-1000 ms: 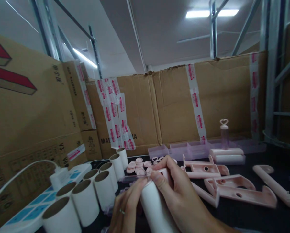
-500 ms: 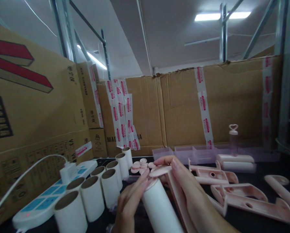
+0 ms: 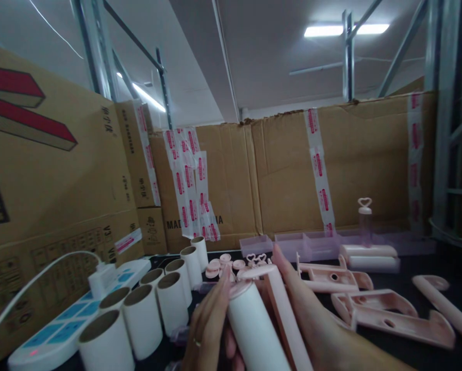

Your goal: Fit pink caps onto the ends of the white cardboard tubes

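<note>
My left hand (image 3: 208,330) grips a white paper roll (image 3: 254,332) from its left side, low in the middle of the view. The roll's far end has a pink cap on it. My right hand (image 3: 312,324) holds a pink plastic handle frame (image 3: 287,314) against the roll's right side, its round end sitting just above the capped end. Both hands are closed around these parts.
Several upright white rolls (image 3: 138,319) stand at the left beside a white power strip (image 3: 61,330). Pink caps (image 3: 223,264), pink handle frames (image 3: 385,309) and clear pink trays (image 3: 293,242) lie on the dark table. Taped cardboard boxes (image 3: 285,170) wall the back and left.
The handle frame has come up along the roll's right side, its round end now over the capped end. My right fingers have straightened beside it. The view has shifted slightly.
</note>
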The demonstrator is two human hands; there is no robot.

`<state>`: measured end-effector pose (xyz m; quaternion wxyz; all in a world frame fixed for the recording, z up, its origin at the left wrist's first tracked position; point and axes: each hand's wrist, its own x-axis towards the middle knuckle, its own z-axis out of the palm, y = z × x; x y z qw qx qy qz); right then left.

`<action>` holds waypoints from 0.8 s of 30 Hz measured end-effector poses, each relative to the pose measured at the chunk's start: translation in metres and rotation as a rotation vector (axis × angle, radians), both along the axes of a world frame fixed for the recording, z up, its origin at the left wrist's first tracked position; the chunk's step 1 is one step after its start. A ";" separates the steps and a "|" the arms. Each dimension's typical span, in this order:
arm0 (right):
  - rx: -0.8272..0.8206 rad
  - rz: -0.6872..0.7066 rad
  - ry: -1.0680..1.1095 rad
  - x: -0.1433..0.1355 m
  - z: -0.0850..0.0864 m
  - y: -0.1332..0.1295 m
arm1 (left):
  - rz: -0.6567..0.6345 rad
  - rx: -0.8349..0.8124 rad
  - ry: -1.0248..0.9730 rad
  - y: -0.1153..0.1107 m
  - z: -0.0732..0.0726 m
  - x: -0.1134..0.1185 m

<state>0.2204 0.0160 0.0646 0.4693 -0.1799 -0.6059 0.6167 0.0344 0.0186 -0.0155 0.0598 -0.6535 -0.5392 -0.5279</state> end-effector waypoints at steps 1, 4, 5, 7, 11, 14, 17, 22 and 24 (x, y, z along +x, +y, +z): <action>-0.004 0.002 0.002 0.000 0.000 0.000 | 0.000 -0.017 -0.005 0.000 0.002 0.001; -0.015 0.009 0.010 -0.001 -0.001 -0.001 | -0.025 -0.048 -0.014 -0.002 0.007 0.005; -0.017 0.011 0.013 -0.001 -0.002 -0.001 | -0.038 -0.053 -0.016 -0.004 0.009 0.007; -0.022 0.013 0.022 -0.002 -0.003 -0.001 | -0.059 -0.062 -0.017 -0.007 0.011 0.010; -0.043 0.018 0.046 -0.003 -0.005 0.000 | -0.078 -0.081 -0.020 -0.012 0.013 0.013; -0.076 0.043 0.064 -0.002 -0.007 0.003 | -0.067 -0.097 -0.024 -0.013 0.014 0.012; -0.086 0.070 0.064 0.002 -0.011 0.007 | -0.047 -0.110 -0.025 -0.012 0.015 0.012; -0.103 0.150 0.039 0.005 -0.018 0.011 | -0.041 -0.097 0.001 -0.023 0.016 0.016; -0.114 0.186 0.027 0.004 -0.020 0.010 | -0.039 -0.080 0.033 -0.033 0.015 0.017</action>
